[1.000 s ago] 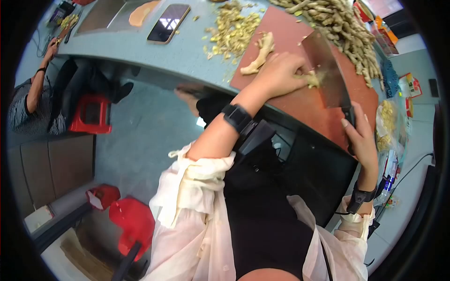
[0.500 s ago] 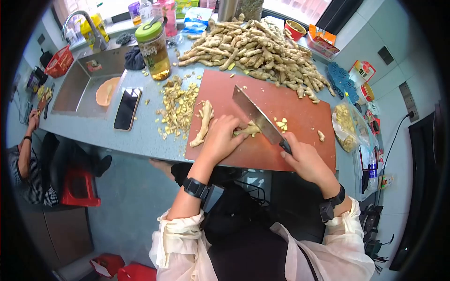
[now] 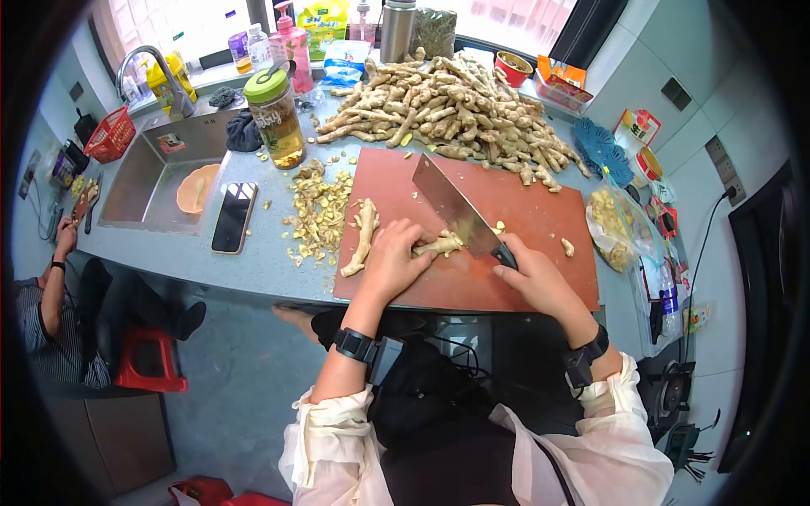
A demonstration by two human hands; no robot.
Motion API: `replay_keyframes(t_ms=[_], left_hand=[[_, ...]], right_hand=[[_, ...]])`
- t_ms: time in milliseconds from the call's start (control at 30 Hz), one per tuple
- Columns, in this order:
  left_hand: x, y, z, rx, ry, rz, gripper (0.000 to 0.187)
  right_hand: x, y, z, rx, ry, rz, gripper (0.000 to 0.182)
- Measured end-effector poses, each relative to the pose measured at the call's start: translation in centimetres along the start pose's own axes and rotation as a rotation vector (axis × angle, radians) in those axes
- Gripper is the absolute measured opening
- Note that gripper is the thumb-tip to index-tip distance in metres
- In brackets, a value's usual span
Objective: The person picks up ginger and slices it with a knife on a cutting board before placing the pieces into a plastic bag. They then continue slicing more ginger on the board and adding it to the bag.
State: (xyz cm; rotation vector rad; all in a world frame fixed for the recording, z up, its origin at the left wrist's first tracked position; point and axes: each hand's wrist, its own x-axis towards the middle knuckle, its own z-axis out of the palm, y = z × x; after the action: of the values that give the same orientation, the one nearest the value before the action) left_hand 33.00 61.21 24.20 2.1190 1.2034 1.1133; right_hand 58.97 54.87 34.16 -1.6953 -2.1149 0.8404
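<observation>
My left hand (image 3: 400,257) presses a piece of ginger root (image 3: 440,244) against the brown-red cutting board (image 3: 515,282), its fingers curled over it. In my right hand (image 3: 531,271) is a cleaver (image 3: 454,202), gripped by its black handle, the broad blade angled up and to the left beside the ginger's cut end. A few pale slices (image 3: 499,228) lie partly hidden behind the blade. Another whole ginger root (image 3: 363,238) rests on the board left of my left hand. A small ginger stub (image 3: 568,247) lies at the board's right side.
A big heap of ginger (image 3: 456,105) covers the counter behind the board. Sliced ginger (image 3: 321,211) is piled at its left, beside a phone (image 3: 234,218) and a green-lidded jar (image 3: 277,122). A sink (image 3: 139,185) is further left, where another person (image 3: 52,312) sits.
The view has shifted slightly. The cleaver has moved a little left toward the ginger, and its blade now hides most of the slices. Both hands keep their holds.
</observation>
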Motion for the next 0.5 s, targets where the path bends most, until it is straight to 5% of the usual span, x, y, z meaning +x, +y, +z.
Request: replay_keyframes(t_ms=[500], left_hand=[[0.0, -0.1, 0.0, -0.003, -0.024, 0.000, 0.019]], right_hand=[[-1.8, -1.7, -1.6, -0.080, -0.108, 0.032, 0.041]])
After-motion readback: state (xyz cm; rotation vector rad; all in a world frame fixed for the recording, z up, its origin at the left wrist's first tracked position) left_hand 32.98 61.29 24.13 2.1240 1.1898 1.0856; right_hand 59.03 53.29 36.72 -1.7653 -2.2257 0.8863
